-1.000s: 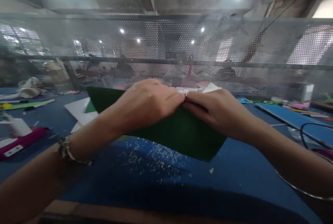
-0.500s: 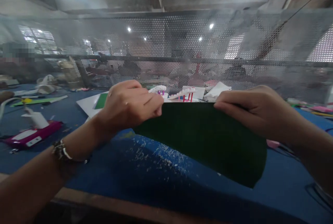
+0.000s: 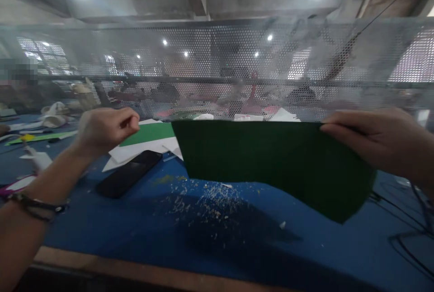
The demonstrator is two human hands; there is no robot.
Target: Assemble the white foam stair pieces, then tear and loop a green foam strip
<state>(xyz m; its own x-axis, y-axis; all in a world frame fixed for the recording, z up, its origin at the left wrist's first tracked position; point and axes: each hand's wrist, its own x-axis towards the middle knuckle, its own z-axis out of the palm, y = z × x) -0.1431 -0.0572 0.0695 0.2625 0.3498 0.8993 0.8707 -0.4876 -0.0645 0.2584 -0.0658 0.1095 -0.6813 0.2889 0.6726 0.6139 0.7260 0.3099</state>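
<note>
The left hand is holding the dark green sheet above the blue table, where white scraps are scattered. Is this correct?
Not quite: the right hand holds the dark green sheet above the blue table, as the head view shows. White scraps are scattered there.

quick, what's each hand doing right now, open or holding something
Left hand: curled closed, nothing visible in it.
Right hand: closed, pinching a thin, dark green sheet by its upper edge.

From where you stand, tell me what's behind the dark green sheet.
Behind the dark green sheet, white paper pokes above its top edge, with the perforated screen beyond. Whatever lies lower, directly behind it, is covered.
</note>
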